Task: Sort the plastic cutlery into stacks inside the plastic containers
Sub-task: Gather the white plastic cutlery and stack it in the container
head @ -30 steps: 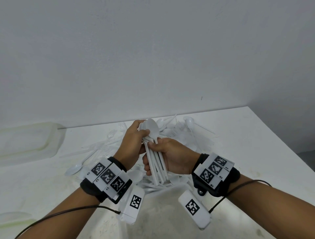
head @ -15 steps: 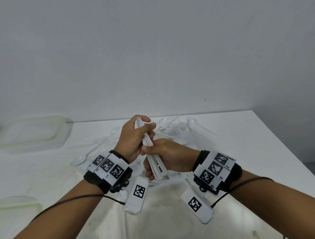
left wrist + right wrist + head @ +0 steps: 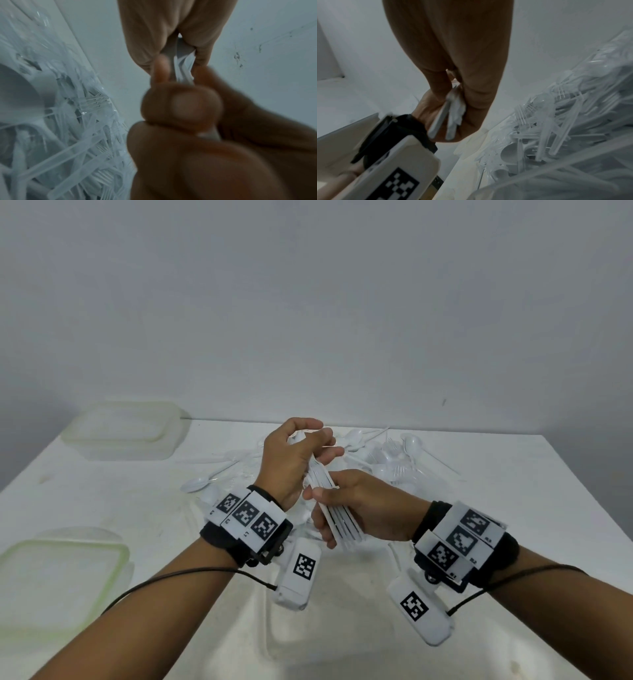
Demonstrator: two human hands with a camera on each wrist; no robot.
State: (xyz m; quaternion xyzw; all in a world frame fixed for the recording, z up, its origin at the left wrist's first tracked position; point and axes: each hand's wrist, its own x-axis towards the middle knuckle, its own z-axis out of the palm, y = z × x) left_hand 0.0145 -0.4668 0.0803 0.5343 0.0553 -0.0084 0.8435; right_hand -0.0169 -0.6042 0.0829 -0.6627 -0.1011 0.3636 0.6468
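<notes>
Both hands hold one bundle of white plastic cutlery [image 3: 337, 517] above the table. My left hand [image 3: 322, 440] curls round its far end, hiding the heads. The right hand [image 3: 320, 517] grips the handles, which fan out below its fingers. In the left wrist view the left hand [image 3: 181, 56] pinches the bundle's end [image 3: 184, 67], with the right hand's fingers blurred in front. The right wrist view has the right hand [image 3: 453, 97] closed round the handles [image 3: 452, 115]. A loose pile of white cutlery [image 3: 387, 463] lies on the table behind the hands.
A clear plastic container [image 3: 102, 446] stands at the back left of the white table [image 3: 513, 508]. Another container with a greenish rim [image 3: 116, 553] sits at the front left. A lone spoon [image 3: 197, 484] lies left of the pile. A grey wall rises behind.
The bundle has tipped from nearly upright to a lower slant. My left hand has closed over its top end, covering the spoon bowl seen before. The head view now takes in both containers.
</notes>
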